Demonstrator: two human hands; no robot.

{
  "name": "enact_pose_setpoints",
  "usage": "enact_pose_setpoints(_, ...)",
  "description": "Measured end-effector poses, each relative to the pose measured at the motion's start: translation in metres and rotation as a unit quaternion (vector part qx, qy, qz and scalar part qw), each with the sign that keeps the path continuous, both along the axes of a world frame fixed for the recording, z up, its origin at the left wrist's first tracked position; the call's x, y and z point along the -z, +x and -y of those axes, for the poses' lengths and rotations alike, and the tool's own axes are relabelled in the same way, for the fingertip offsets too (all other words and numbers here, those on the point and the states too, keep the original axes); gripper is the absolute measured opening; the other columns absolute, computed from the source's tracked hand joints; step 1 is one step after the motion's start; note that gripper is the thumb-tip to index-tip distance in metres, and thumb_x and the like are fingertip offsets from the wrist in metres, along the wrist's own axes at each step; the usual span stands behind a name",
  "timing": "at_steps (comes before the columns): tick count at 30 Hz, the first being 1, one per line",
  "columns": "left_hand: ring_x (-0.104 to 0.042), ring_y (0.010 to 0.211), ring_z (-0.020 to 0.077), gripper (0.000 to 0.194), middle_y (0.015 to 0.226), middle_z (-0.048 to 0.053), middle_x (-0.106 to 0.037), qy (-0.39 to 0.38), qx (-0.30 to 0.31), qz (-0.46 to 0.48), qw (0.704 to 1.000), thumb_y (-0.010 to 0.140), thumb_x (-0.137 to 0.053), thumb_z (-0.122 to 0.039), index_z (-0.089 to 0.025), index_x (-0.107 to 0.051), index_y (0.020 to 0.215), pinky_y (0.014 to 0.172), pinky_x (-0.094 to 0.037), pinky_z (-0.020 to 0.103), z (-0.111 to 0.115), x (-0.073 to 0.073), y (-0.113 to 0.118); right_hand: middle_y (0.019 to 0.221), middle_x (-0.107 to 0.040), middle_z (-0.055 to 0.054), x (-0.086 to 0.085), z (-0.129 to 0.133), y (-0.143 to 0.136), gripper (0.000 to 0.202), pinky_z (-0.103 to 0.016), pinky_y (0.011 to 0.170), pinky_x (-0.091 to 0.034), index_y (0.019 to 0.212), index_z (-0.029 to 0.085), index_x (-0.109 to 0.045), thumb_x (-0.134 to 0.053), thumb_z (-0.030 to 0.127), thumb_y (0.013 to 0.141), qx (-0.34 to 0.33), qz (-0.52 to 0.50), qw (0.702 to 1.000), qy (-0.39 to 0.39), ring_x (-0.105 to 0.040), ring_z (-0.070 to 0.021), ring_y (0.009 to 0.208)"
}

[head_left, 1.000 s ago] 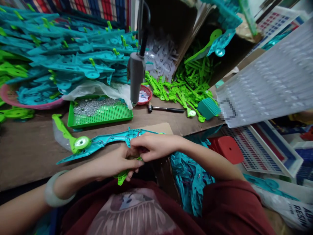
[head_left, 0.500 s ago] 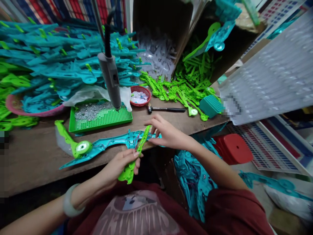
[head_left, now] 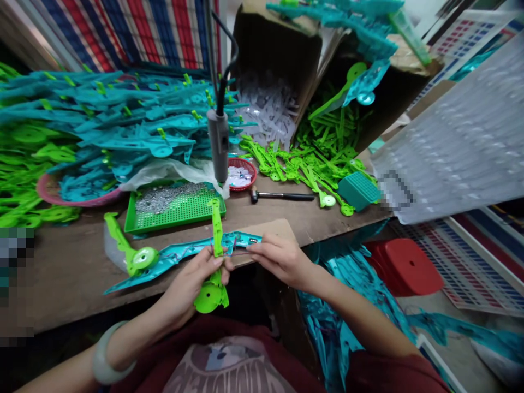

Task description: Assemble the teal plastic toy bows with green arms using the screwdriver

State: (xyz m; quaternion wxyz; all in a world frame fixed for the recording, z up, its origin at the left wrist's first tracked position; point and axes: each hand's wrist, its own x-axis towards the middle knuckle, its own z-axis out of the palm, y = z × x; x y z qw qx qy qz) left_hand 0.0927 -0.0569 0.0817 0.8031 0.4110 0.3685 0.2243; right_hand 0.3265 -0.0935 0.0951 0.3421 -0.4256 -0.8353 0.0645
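Observation:
My left hand (head_left: 207,275) grips a long green plastic part (head_left: 216,232), held upright with its round end low. Behind it a long blue plastic piece (head_left: 176,250) lies along the table's front edge, thin wires running along it. A green part with a white disc (head_left: 143,259) sits on the blue piece's left end. At the right end, my right hand (head_left: 278,256) has its fingers pinched by a small dark component, with a thin reddish wire reaching them from the left. The fingertips are partly hidden.
A grey hanging electric screwdriver (head_left: 219,144) points down over a green tray (head_left: 176,219) of screws. Behind are a hammer (head_left: 286,196), a red basket (head_left: 254,177) and heaped blue parts (head_left: 135,120). A red stool (head_left: 413,267) stands at the right.
My right hand's fingers have closed and lowered to the wire. The green part in my left hand has turned more upright. The view has shifted, and a cardboard piece shows behind my right hand.

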Motion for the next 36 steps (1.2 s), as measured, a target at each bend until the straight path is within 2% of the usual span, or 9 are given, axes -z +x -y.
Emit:
enact_pose_setpoints(5, -0.046, 0.055, 0.0067, 0.021, 0.075, -0.004, -0.060, -0.045, -0.044, 0.051, 0.997, 0.090, -0.069, -0.034, -0.019, -0.061, 0.103, 0.060, -0.042, 0.022, -0.002, -0.005, -0.003, 0.082, -0.061, -0.002, 0.017, 0.001, -0.001, 0.020, -0.027, 0.075, -0.048, 0.091, 0.017, -0.066, -0.052, 0.023, 0.102, -0.047, -0.056, 0.980, -0.187, -0.057, -0.0149, 0.081)
enact_pose_setpoints(8, -0.047, 0.056, 0.0070, 0.026, 0.078, -0.003, -0.062, 0.020, -0.012, 0.016, 1.000, 0.094, -0.064, -0.042, -0.019, -0.062, 0.106, 0.061, -0.042, 0.023, -0.004, -0.008, -0.005, 0.090, -0.062, -0.004, 0.016, -0.003, -0.001, 0.019, -0.029, 0.079, -0.051, 0.092, 0.017, -0.067, -0.053, 0.025, 0.102, -0.064, -0.022, 0.971, -0.229, -0.060, -0.0157, 0.087)
enact_pose_setpoints(12, -0.054, 0.062, 0.0110, 0.036, 0.068, -0.002, -0.061, 0.193, 0.137, -0.106, 0.966, 0.100, -0.049, -0.048, -0.018, -0.064, 0.087, 0.065, -0.042, 0.025, -0.010, -0.016, -0.006, 0.111, -0.062, -0.011, -0.009, -0.014, -0.005, 0.021, -0.037, 0.092, -0.051, 0.119, 0.018, -0.063, -0.054, 0.024, 0.101, 0.025, -0.013, 0.999, -0.040, -0.057, -0.0201, 0.105)
enact_pose_setpoints(16, -0.057, 0.063, 0.0137, 0.039, 0.062, -0.002, -0.061, 0.277, 0.208, -0.154, 0.925, 0.100, -0.043, -0.046, -0.019, -0.062, 0.079, 0.070, -0.043, 0.026, -0.014, -0.022, -0.001, 0.136, -0.057, -0.009, -0.035, -0.031, -0.013, 0.013, -0.044, 0.108, -0.041, 0.104, 0.021, -0.067, -0.055, 0.025, 0.100, -0.095, 0.190, 0.971, 0.105, -0.042, -0.0258, 0.131)
enact_pose_setpoints(20, -0.058, 0.063, 0.0141, 0.040, 0.064, -0.002, -0.061, 0.281, 0.208, -0.162, 0.923, 0.100, -0.041, -0.049, -0.020, -0.060, 0.080, 0.069, -0.044, 0.027, -0.015, -0.023, -0.001, 0.121, -0.066, -0.007, -0.043, -0.036, -0.019, 0.017, -0.043, 0.106, -0.040, 0.102, 0.018, -0.065, -0.049, 0.023, 0.103, -0.161, 0.273, 0.940, 0.126, -0.049, -0.0242, 0.120)
enact_pose_setpoints(24, -0.057, 0.063, 0.0146, 0.041, 0.062, -0.002, -0.059, 0.295, 0.195, -0.180, 0.918, 0.100, -0.041, -0.050, -0.020, -0.060, 0.081, 0.067, -0.043, 0.027, -0.015, -0.020, -0.004, 0.087, -0.066, -0.007, -0.037, -0.030, -0.022, 0.023, -0.034, 0.075, -0.044, 0.090, 0.015, -0.063, -0.045, 0.021, 0.103, -0.104, 0.245, 0.963, 0.035, -0.055, -0.0216, 0.088)
enact_pose_setpoints(29, -0.058, 0.057, 0.0122, 0.033, 0.073, -0.003, -0.063, 0.297, 0.165, -0.183, 0.922, 0.102, -0.041, -0.049, -0.021, -0.057, 0.104, 0.062, -0.046, 0.026, -0.009, -0.017, -0.003, 0.091, -0.065, -0.004, -0.030, -0.024, -0.026, 0.010, -0.026, 0.072, -0.043, 0.098, 0.016, -0.061, -0.053, 0.022, 0.101, -0.004, 0.070, 0.978, -0.194, -0.057, -0.0154, 0.082)
enact_pose_setpoints(32, -0.059, 0.053, 0.0120, 0.035, 0.072, -0.005, -0.064, 0.301, 0.173, -0.182, 0.920, 0.104, -0.034, -0.049, -0.022, -0.053, 0.116, 0.062, -0.047, 0.026, -0.008, -0.018, -0.001, 0.092, -0.061, -0.004, -0.030, -0.018, -0.029, 0.006, -0.026, 0.072, -0.042, 0.094, 0.017, -0.059, -0.056, 0.019, 0.099, 0.050, 0.031, 0.974, -0.219, -0.057, -0.0154, 0.083)
enact_pose_setpoints(36, -0.064, 0.055, 0.0141, 0.033, 0.069, -0.003, -0.068, 0.294, 0.197, -0.211, 0.911, 0.102, -0.036, -0.047, -0.022, -0.057, 0.100, 0.064, -0.048, 0.028, -0.010, -0.018, 0.001, 0.104, -0.060, -0.007, -0.027, -0.013, -0.028, 0.011, -0.026, 0.073, -0.043, 0.098, 0.019, -0.060, -0.049, 0.019, 0.101, 0.077, 0.021, 0.973, -0.216, -0.058, -0.0161, 0.089)
